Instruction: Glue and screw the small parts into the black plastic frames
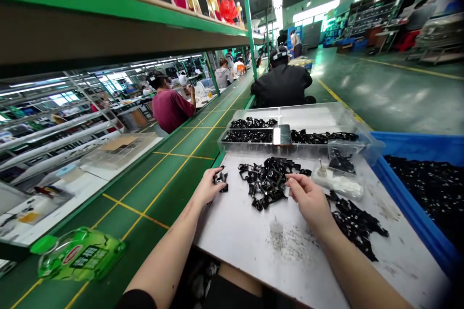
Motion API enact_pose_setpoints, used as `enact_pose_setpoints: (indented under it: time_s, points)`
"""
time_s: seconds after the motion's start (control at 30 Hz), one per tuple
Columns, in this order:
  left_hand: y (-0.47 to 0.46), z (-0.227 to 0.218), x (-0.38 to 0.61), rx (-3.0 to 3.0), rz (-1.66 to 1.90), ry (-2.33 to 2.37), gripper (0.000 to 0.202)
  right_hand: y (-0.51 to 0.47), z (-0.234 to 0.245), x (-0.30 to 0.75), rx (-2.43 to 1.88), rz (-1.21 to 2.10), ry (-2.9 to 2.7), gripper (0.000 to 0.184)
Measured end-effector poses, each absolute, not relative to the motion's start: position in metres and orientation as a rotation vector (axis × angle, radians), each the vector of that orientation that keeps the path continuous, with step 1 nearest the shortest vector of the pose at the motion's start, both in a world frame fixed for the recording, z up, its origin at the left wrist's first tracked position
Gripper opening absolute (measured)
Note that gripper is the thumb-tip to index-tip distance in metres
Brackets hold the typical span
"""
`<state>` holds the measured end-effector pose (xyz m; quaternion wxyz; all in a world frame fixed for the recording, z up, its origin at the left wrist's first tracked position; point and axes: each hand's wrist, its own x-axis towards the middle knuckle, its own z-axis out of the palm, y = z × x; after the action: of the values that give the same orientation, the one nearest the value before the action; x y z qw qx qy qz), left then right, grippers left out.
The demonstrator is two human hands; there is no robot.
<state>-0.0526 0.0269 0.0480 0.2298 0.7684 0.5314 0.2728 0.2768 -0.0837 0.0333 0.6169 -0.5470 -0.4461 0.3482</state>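
Note:
At the left edge of the white work board (239,231), my left hand (207,187) is closed around small black plastic parts (221,182). A loose pile of similar glossy black parts (268,178) lies in the middle of the board. My right hand (310,200) pinches a small black part at the right side of that pile, mostly hidden by the fingertips. Nearer to me stands a small clear bottle with a pointed tip (276,229), among scattered tiny pieces (299,246). More black parts (357,224) lie beyond my right wrist.
A clear divided tray (311,115) with black parts and a phone (282,135) stands behind the pile. To the right is a blue bin (416,140). A green conveyor belt (170,174) carries a green drink bottle (81,255). A person in black (282,82) sits ahead.

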Motion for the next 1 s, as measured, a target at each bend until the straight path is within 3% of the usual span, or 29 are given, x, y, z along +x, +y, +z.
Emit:
enact_pose_setpoints:
  time_s: [0.3, 0.5, 0.67, 1.0]
  points:
    - [0.057, 0.023, -0.066, 2.106, 0.511, 1.509, 0.046, -0.088, 0.036, 0.273, -1.283, 0.737, -1.078, 0.056]
    - [0.063, 0.018, -0.083, 2.02, 0.464, 1.442, 0.069, -0.082, 0.049, 0.314, -1.538, 0.506, -1.107, 0.054]
    - [0.073, 0.001, -0.101, 1.948, 0.521, 1.422, 0.081, -0.075, 0.067, 0.403, -1.99, 0.218, -1.176, 0.04]
    - [0.064, -0.023, -0.101, 1.908, 0.701, 1.428, 0.092, -0.077, 0.031, 0.447, -2.311, 0.061, -1.729, 0.053]
